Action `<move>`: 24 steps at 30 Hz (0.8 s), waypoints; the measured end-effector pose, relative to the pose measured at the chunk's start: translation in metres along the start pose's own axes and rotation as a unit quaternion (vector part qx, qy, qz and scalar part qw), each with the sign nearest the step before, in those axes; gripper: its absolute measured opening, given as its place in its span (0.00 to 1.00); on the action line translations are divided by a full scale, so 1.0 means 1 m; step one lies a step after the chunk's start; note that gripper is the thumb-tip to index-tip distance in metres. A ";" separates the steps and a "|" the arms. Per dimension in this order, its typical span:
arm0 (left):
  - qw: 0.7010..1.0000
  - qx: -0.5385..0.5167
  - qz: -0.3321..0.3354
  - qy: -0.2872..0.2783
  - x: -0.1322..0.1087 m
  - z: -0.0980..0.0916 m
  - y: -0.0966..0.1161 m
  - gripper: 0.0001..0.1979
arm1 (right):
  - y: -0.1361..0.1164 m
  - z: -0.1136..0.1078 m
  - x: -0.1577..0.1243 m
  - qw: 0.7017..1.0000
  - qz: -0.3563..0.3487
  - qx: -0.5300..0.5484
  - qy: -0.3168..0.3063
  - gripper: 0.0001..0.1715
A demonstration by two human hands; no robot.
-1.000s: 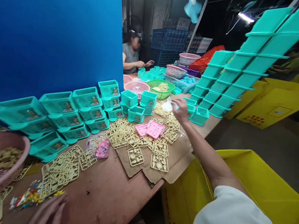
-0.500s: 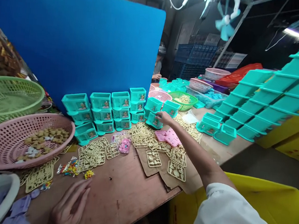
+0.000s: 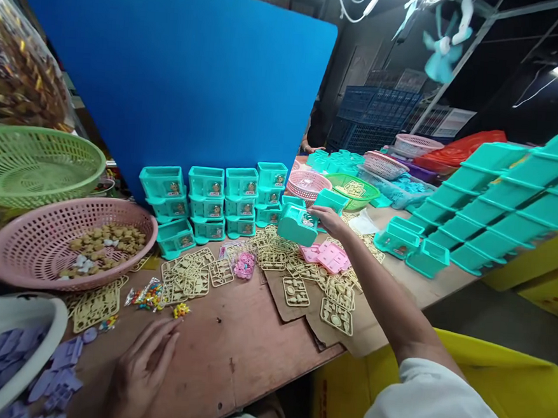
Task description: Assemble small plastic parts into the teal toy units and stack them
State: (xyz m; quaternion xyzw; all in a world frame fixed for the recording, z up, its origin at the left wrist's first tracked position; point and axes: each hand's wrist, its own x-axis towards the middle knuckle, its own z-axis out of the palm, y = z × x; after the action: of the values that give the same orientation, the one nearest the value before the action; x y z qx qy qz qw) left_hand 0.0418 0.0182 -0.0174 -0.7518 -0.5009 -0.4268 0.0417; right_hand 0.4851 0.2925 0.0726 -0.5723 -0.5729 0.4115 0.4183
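Note:
My right hand (image 3: 326, 220) grips a turquoise plastic box (image 3: 295, 228) by its edge and holds it tilted above the cream part frames. Another turquoise box (image 3: 331, 201) stands just behind that hand. My left hand (image 3: 147, 360) rests low over the wooden table, fingers stretched and slightly bent, holding nothing. Near its fingertips lies a small cluster of yellow and orange pieces (image 3: 181, 310). Stacked turquoise boxes with small picture stickers (image 3: 206, 205) line the blue panel. Pink flat parts (image 3: 333, 257) and cream part frames (image 3: 296, 292) lie below the held box.
A pink basket (image 3: 7, 228) with tan and white pieces stands left, under a green basket (image 3: 31, 198). A white tub (image 3: 56, 321) holds purple parts. The blue panel (image 3: 197, 69) rises behind. Tall turquoise stacks (image 3: 503, 205) lean at right. Another person's hand (image 3: 312, 149) shows beyond the panel.
My right hand has lifted the turquoise box from the table and tilted it toward me. The view has shifted a little left; my left hand stays low over the table.

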 end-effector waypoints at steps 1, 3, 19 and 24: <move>0.999 -0.024 -0.020 -0.009 -0.001 0.002 0.000 0.10 | -0.002 0.007 -0.009 1.000 0.002 0.013 -0.008 0.26; 0.995 -0.079 -0.061 -0.022 -0.003 0.006 0.002 0.10 | -0.005 0.027 -0.033 0.999 0.011 0.033 -0.033 0.25; 0.935 -0.220 -0.231 -0.156 -0.040 -0.005 0.011 0.49 | -0.015 0.239 -0.175 0.914 -0.181 -0.010 -0.363 0.24; 0.943 -0.189 -0.244 -0.122 -0.064 0.003 -0.005 0.55 | -0.081 0.299 -0.166 0.854 -0.399 -0.055 -0.331 0.14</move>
State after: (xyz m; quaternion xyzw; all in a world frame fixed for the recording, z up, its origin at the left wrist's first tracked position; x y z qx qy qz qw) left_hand 0.0313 -0.0243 -0.0648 -0.6465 -0.5805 -0.4161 -0.2680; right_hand 0.1745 0.1277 0.0547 -0.1469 -0.8782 0.3421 0.3002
